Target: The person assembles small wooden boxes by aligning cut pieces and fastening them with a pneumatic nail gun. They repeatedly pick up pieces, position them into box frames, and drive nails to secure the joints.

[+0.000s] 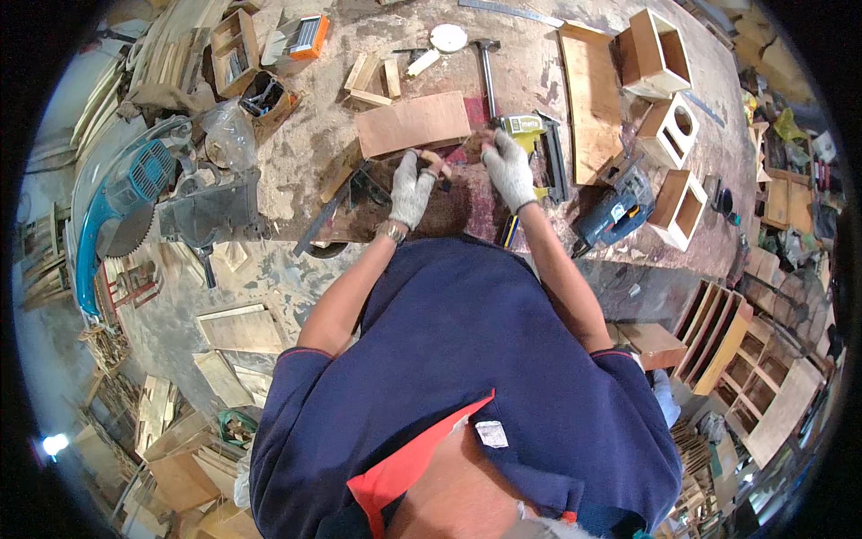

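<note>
My left hand (414, 190), in a whitish work glove with bare fingertips, is at the near edge of a reddish-brown wooden block or box (412, 125). Its fingers are bent and pressed together; what they may hold is too small to make out. My right hand (510, 170), gloved the same way, is close to the block's right end with its fingertips pinched together. Whatever is between them cannot be made out. Just right of that hand lies a yellow-green and black nail gun (540, 144). A hammer (488, 79) rests beyond it, head away from me.
A blue mitre saw (144, 184) stands at left. On the right are a jigsaw (616, 213), a long plywood board (590, 103) and several small wooden boxes (678, 208). Wood offcuts (366, 72) and a white disc (448, 37) lie farther back. A dark metal tool (328, 211) lies by the left hand.
</note>
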A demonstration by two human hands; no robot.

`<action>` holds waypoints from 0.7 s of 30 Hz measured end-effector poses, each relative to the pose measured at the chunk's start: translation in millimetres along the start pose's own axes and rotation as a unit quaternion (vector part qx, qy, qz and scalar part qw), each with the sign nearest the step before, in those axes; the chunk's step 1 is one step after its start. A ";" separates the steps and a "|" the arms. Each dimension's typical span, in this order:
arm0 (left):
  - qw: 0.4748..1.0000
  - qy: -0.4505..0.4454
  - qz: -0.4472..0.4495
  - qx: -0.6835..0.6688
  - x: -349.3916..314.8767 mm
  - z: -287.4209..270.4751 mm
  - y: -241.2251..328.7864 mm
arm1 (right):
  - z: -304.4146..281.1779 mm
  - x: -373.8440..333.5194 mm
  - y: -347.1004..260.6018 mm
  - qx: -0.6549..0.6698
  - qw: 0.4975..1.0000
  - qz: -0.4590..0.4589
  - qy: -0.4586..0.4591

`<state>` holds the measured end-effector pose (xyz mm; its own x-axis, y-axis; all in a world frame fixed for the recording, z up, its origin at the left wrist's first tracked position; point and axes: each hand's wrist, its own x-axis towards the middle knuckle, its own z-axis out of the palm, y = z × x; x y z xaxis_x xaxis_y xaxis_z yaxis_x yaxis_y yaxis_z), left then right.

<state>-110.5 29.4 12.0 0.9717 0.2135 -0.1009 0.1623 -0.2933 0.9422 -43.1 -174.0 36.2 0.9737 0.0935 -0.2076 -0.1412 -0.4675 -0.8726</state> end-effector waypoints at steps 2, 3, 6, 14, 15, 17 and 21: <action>0.988 0.005 -0.098 -0.118 7.5 11.2 -10.7 | -1.7 16.4 0.3 0.062 0.998 -0.033 -0.001; 0.981 0.003 -0.135 -0.136 9.3 15.1 -16.1 | 2.1 26.3 -1.3 0.085 0.996 -0.037 0.000; 0.976 0.056 -0.151 -0.144 12.8 26.2 -31.9 | 7.4 53.3 -8.9 0.095 0.993 -0.046 -0.049; 0.972 0.076 -0.122 -0.188 8.9 28.9 -37.1 | 11.1 55.8 -9.4 -0.070 0.990 -0.115 -0.037; 0.962 0.042 -0.175 -0.206 7.8 22.4 -32.6 | 9.1 52.1 -7.8 -0.024 0.995 -0.080 -0.054; 0.943 0.035 -0.197 -0.267 -0.3 17.4 -22.1 | 4.2 41.0 -3.8 0.054 0.994 0.021 -0.087; 0.956 -0.019 -0.171 -0.238 -14.7 14.5 -11.9 | 0.6 -7.9 10.7 0.043 0.972 0.116 -0.198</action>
<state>-124.3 16.2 -2.4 0.8828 0.1839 -0.4323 0.3843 0.2464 0.8897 -52.5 -179.2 28.3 0.7711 0.3345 -0.5418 -0.3794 -0.4420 -0.8128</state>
